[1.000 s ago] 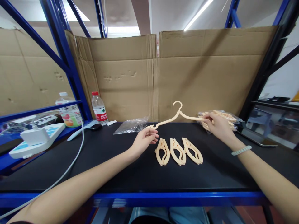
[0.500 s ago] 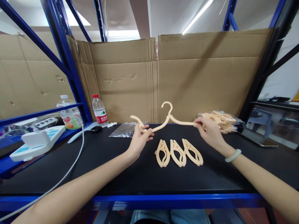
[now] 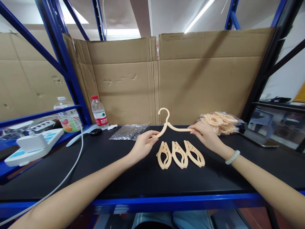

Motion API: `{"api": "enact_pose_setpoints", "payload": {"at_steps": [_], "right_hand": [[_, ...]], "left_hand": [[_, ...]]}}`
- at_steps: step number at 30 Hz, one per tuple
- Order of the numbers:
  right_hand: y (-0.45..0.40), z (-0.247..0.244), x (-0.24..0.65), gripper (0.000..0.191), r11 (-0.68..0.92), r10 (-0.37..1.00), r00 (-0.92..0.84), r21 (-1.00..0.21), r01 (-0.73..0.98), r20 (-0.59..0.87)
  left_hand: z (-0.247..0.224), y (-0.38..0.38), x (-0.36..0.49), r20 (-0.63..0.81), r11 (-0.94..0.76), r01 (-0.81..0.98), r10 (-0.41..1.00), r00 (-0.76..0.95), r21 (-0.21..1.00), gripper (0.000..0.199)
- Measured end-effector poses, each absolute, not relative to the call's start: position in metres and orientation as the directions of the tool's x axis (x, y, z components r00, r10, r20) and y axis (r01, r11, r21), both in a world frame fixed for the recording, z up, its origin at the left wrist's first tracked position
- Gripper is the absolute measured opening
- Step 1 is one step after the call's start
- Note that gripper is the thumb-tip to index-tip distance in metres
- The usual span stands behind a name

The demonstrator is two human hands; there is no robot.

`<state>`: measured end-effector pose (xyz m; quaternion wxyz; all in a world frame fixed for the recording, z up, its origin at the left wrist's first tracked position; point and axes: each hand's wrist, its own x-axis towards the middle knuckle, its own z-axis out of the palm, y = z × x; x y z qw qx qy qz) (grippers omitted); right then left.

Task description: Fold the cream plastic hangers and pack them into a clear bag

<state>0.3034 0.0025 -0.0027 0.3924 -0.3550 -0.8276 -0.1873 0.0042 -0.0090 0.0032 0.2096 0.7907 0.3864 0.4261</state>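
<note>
A cream folding clothes hanger (image 3: pixel 176 128) is held up between my two hands, its hook upward and its arms spread. My left hand (image 3: pixel 144 144) is closed on the end of the left arm, covering its tip. Fingers of my right hand (image 3: pixel 207 133) pinch the end of the right arm. In front of the hanger, three folded cream hangers (image 3: pixel 180 155) lie in a row on the black table top (image 3: pixel 133 181).
Beyond my right hand lies a pile of bagged hangers (image 3: pixel 220 122). A clear plastic bag (image 3: pixel 128 131) lies behind my left hand. Farther left are a red-capped water bottle (image 3: pixel 99 114), a power strip (image 3: pixel 35 148) and a white cable (image 3: pixel 76 163). Cardboard (image 3: pixel 124 86) walls the back.
The hanger's left arm, bent up at its end before, now runs down straight into my left hand. My right hand has moved left with the hanger, and the hook sits a little lower.
</note>
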Motion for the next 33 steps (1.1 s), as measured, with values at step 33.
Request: {"api": "enact_pose_setpoints", "payload": {"at_steps": [33], "right_hand": [[-0.008, -0.002, 0.289, 0.015, 0.755, 0.596, -0.069, -0.529, 0.387, 0.800]], "left_hand": [[0.006, -0.011, 0.004, 0.506, -0.596, 0.450, 0.803, 0.314, 0.665, 0.023]]}}
